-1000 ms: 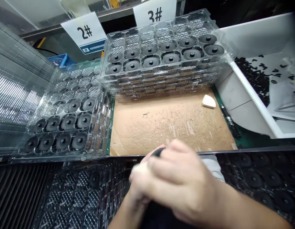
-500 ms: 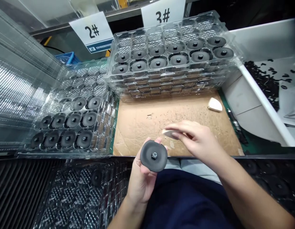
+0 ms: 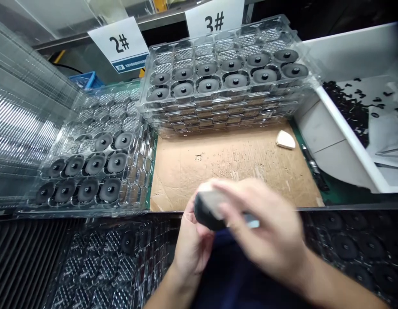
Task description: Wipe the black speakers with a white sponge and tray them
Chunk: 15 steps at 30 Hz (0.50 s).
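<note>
My left hand [image 3: 191, 242] is closed round the edge of a round black rubber-like disc [image 3: 204, 218], held above my lap at the near edge of the cardboard. A small metal nut showed at its centre earlier; now that middle is covered. My right hand [image 3: 265, 227], smeared by motion, pinches a flat pale pad [image 3: 212, 202] over the disc's upper face. The pad appears to touch the disc, though blur hides the exact contact. Another pale wedge-shaped block [image 3: 285, 140] rests at the cardboard's far right.
Clear plastic trays [image 3: 224, 96] with black discs are stacked behind the cardboard [image 3: 176, 167]; more trays [image 3: 131, 184] stand at left. To the right, a white bin [image 3: 342, 124] holds small black pieces. A black pen-like tool [image 3: 313, 167] lies beside the bin.
My right hand has moved left and down, bringing the pale pad from beside the disc onto its face. The disc has tilted in my left hand. The view has shifted slightly.
</note>
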{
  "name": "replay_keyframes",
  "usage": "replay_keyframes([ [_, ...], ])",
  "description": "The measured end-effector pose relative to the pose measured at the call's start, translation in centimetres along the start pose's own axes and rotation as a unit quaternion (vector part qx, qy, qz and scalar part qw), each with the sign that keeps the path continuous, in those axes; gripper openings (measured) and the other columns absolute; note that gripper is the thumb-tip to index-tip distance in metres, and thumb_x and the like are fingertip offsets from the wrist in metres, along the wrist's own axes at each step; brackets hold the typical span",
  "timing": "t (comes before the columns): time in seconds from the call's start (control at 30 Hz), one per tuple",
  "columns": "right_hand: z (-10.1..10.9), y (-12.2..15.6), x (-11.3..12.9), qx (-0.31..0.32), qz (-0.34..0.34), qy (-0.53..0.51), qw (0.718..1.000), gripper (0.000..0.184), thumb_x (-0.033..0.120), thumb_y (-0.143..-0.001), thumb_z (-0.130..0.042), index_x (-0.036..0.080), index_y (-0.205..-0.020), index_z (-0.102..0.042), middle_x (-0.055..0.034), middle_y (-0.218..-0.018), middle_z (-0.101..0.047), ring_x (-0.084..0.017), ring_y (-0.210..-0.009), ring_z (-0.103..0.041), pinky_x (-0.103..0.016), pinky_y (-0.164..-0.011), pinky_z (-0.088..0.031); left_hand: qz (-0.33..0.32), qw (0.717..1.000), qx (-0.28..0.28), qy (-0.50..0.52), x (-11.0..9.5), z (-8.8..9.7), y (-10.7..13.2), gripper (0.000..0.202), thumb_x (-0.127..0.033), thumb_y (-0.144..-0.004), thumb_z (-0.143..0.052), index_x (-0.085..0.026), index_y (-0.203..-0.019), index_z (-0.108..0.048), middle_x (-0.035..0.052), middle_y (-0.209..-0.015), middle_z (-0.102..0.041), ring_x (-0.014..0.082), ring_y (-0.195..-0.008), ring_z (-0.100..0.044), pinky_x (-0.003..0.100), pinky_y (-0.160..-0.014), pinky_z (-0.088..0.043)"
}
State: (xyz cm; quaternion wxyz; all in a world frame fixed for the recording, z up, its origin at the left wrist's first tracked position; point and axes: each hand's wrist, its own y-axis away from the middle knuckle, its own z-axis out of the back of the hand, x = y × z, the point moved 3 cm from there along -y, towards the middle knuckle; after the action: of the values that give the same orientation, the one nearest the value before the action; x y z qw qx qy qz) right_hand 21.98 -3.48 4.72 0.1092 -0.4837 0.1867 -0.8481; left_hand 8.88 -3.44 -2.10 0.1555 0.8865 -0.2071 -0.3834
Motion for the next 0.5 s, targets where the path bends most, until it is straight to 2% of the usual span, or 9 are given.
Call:
replay_keyframes([
  [0.07,-0.6,-0.4,1.5,0.063,0.050,-0.007,0.997,0.024,0.013,-0.091,-0.046,0.009,-0.109,-0.062,-0.0074,-0.089,-0.068,-0.016,-0.078,-0.061,-0.030,-0.072,-0.047,0.003,1.000,0.003,-0.005,0.0,0.0,0.1,0.061,-0.037,-0.053,-0.085,-0.028,-0.110,-0.064,0.0026,-0.114,-0.066,0.0228,-0.106,-0.061,0.032,-0.097,-0.046],
  [0.17,-1.5,-0.4,1.3,0.163,0.012,-0.016,0.986,0.022,0.013,-0.090,-0.045,0.014,-0.101,-0.065,-0.0031,-0.081,-0.068,-0.015,-0.069,-0.060,-0.027,-0.063,-0.046,-0.010,1.000,-0.005,-0.011,0.0,0.0,0.1,0.058,-0.034,-0.051,-0.086,-0.031,-0.105,-0.065,-0.0020,-0.110,-0.066,0.0210,-0.103,-0.062,0.030,-0.093,-0.049],
  [0.2,-1.6,-0.5,1.0,0.159,0.006,-0.007,0.987,0.022,0.014,-0.090,-0.045,0.014,-0.100,-0.065,-0.0031,-0.082,-0.068,-0.015,-0.069,-0.060,-0.027,-0.063,-0.046,-0.007,1.000,0.000,-0.017,0.0,-0.2,0.1,0.055,-0.034,-0.051,-0.086,-0.031,-0.103,-0.066,-0.0021,-0.108,-0.067,0.0210,-0.103,-0.062,0.029,-0.092,-0.050],
  [0.3,-1.2,-0.7,0.9,0.064,0.032,0.029,0.997,0.025,0.014,-0.092,-0.042,0.010,-0.108,-0.061,-0.0084,-0.091,-0.068,-0.018,-0.079,-0.061,-0.032,-0.071,-0.046,0.021,0.999,0.031,-0.030,0.4,-0.7,0.1,0.050,-0.041,-0.056,-0.083,-0.027,-0.101,-0.068,0.0021,-0.106,-0.069,0.0251,-0.109,-0.060,0.033,-0.096,-0.047],
  [0.33,-1.0,-0.5,1.0,0.052,0.045,0.023,0.997,0.026,0.014,-0.093,-0.041,0.009,-0.110,-0.059,-0.0090,-0.093,-0.068,-0.018,-0.081,-0.061,-0.032,-0.073,-0.046,0.023,0.999,0.038,-0.030,0.4,-0.8,0.2,0.052,-0.043,-0.055,-0.082,-0.027,-0.103,-0.068,0.0029,-0.108,-0.069,0.0262,-0.111,-0.059,0.035,-0.099,-0.045],
  [0.37,-0.8,-0.3,1.0,0.062,0.054,0.007,0.997,0.025,0.013,-0.093,-0.041,0.010,-0.111,-0.058,-0.0080,-0.092,-0.068,-0.017,-0.080,-0.061,-0.031,-0.073,-0.046,0.021,0.999,0.043,-0.025,0.4,-0.7,0.2,0.055,-0.044,-0.054,-0.083,-0.028,-0.105,-0.067,0.0026,-0.111,-0.068,0.0266,-0.111,-0.058,0.036,-0.101,-0.044],
  [0.43,-0.1,0.6,1.1,0.123,0.058,-0.020,0.991,0.022,0.011,-0.091,-0.043,0.014,-0.107,-0.059,-0.0037,-0.090,-0.068,-0.014,-0.076,-0.060,-0.028,-0.071,-0.046,0.017,0.998,0.051,-0.014,0.3,-0.5,0.3,0.059,-0.040,-0.052,-0.084,-0.032,-0.107,-0.066,0.0001,-0.114,-0.067,0.0249,-0.107,-0.061,0.037,-0.099,-0.045],
  [0.5,0.9,1.3,0.9,0.156,0.037,0.012,0.987,0.022,0.011,-0.091,-0.044,0.017,-0.104,-0.060,-0.0010,-0.085,-0.068,-0.012,-0.070,-0.059,-0.027,-0.066,-0.045,0.022,0.998,0.063,-0.003,0.3,-0.2,0.3,0.060,-0.039,-0.050,-0.086,-0.033,-0.106,-0.066,-0.0010,-0.113,-0.067,0.0228,-0.102,-0.063,0.035,-0.095,-0.048],
])
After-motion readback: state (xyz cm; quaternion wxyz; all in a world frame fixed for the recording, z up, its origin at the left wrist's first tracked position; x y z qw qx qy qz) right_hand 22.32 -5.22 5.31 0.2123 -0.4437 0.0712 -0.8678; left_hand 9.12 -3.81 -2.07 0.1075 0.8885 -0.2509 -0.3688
